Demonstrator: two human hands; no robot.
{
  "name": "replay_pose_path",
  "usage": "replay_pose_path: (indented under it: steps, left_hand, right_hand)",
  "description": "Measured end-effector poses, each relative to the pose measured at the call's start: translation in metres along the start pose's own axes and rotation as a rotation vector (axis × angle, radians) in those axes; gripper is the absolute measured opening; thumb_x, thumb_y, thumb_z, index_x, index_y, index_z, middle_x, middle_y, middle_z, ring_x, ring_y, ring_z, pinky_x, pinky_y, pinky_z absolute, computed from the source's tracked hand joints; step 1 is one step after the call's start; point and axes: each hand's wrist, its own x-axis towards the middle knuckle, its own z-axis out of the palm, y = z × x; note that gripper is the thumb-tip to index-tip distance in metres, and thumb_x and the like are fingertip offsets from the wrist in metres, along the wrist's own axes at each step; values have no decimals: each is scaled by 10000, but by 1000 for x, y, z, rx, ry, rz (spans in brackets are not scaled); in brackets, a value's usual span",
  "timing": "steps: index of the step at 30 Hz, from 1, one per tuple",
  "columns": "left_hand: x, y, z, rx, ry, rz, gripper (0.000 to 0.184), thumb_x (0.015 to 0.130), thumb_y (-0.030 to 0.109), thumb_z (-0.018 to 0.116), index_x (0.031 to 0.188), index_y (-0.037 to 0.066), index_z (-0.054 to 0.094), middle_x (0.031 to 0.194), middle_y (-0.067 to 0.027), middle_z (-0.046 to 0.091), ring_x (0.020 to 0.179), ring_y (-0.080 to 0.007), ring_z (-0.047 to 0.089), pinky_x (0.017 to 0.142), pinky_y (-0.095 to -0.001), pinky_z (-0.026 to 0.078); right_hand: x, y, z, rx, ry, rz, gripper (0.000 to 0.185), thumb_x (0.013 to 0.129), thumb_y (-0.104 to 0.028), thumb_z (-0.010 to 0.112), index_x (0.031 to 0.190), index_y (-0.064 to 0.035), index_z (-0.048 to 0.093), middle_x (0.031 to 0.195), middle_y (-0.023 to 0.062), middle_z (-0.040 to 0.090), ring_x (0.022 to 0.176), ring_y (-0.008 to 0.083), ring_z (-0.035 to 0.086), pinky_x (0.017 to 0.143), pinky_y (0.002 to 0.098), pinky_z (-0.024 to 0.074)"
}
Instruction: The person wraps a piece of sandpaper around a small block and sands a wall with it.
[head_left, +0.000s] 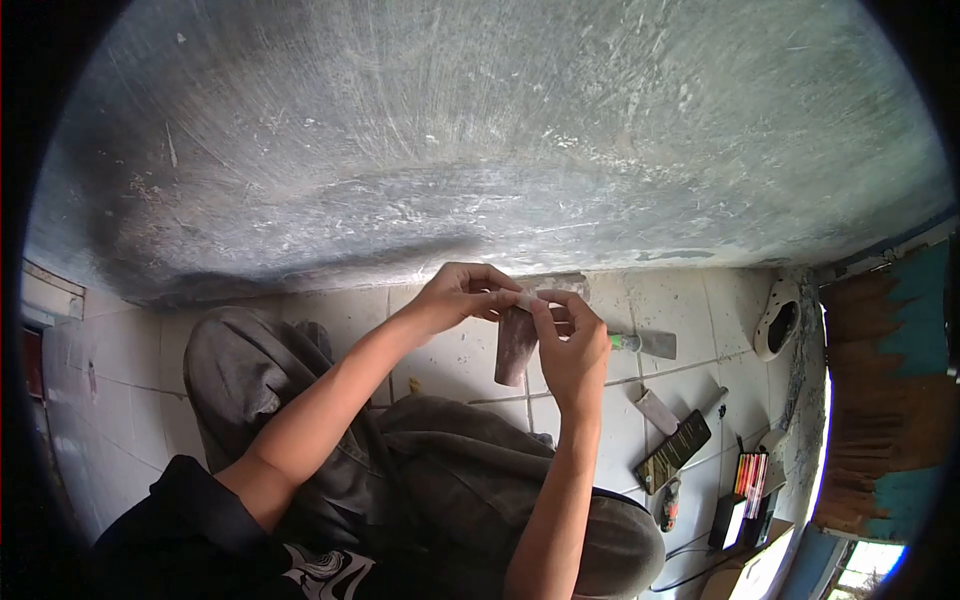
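Note:
My left hand (pixel 468 297) and my right hand (pixel 572 345) meet in front of the wall, both pinching the top end of a brownish, dusty sheet (pixel 514 350). The sheet hangs down between them, curled like a tube, above the white floor tiles. The fingertips of both hands nearly touch at its upper edge. A small pale bit shows between them, too small to make out. Just right of my right hand, a scraper (pixel 655 344) with a green part lies on the floor, its handle partly hidden behind the hand.
A scuffed grey wall (pixel 480 130) rises ahead. On the tiled floor at the right lie a phone (pixel 674 452), a pale block (pixel 656 411), a clog (pixel 779 320), a red-striped pack (pixel 750 474) and a cable. My folded legs (pixel 440 450) are below my hands.

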Motion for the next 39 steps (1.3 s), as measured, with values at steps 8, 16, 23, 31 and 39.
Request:
replay_pose_path:
  steps: [8,16,23,31,39]
  left_hand:
    - [1,-5,0,47,11,24,280,808,245,685,977,27,638,884,-58,655,805,-118,617,731,-275,498]
    - [0,-2,2,21,3,-7,293,806,279,684,958,32,647,861,-47,657,752,-101,607,695,-247,491]
    - [0,-1,4,-12,-7,15,285,815,263,673,971,26,644,875,-57,657,800,-123,624,730,-268,518]
    - [0,-2,5,-55,-29,-16,280,850,251,631,1013,24,635,913,-65,648,830,-147,629,753,-283,524]
    - [-2,-1,5,-126,-96,-8,273,847,223,634,1046,37,628,951,-55,644,880,-138,619,790,-289,514]
  right_hand:
    - [-1,3,0,51,3,-53,214,818,-178,626,852,33,638,725,151,664,668,216,665,624,294,495]
    - [-1,0,-2,16,-1,6,220,816,-185,635,820,35,647,702,153,658,636,216,656,605,295,486]
    - [0,3,1,18,24,-32,212,796,-182,651,800,29,645,675,140,649,621,204,650,589,286,479]
    - [0,1,0,94,31,-50,202,773,-167,677,810,29,649,651,142,643,583,197,644,550,279,470]
    - [-1,0,-1,90,46,-40,171,761,-135,677,787,31,645,650,144,644,572,197,642,545,281,471]
